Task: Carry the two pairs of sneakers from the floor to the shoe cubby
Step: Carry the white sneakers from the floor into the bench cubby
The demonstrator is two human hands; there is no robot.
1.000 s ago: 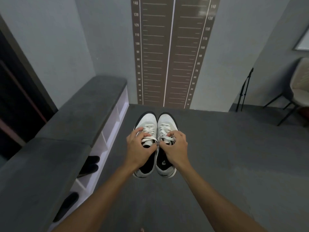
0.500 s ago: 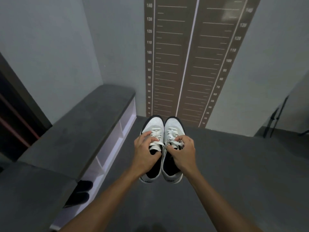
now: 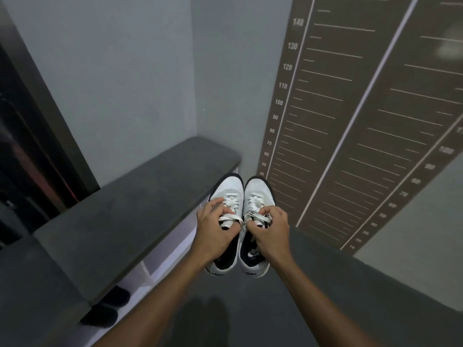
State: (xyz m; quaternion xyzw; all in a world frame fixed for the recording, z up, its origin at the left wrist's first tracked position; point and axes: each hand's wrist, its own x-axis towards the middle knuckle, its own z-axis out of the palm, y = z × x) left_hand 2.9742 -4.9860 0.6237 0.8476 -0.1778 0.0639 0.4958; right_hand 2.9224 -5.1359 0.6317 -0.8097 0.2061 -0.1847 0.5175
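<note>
I hold a pair of white sneakers with black trim side by side in the air, toes pointing away from me. My left hand [image 3: 213, 232] grips the left sneaker [image 3: 229, 190] at its laces and tongue. My right hand [image 3: 271, 231] grips the right sneaker [image 3: 258, 190] the same way. The shoes hang just right of the white shoe cubby [image 3: 172, 246], whose open front shows under a grey padded top [image 3: 130, 204]. A dark pair of shoes [image 3: 110, 306] sits in a lower compartment near me.
A brown height-chart strip [image 3: 350, 121] runs up the wall ahead. Grey walls meet in a corner behind the cubby. A dark door frame [image 3: 37, 121] stands at the left. Grey floor [image 3: 325, 284] lies below and to the right.
The view has turned left and closer to the cubby. The held sneakers now hang next to the cubby's front edge instead of over the open floor. Both grips are unchanged.
</note>
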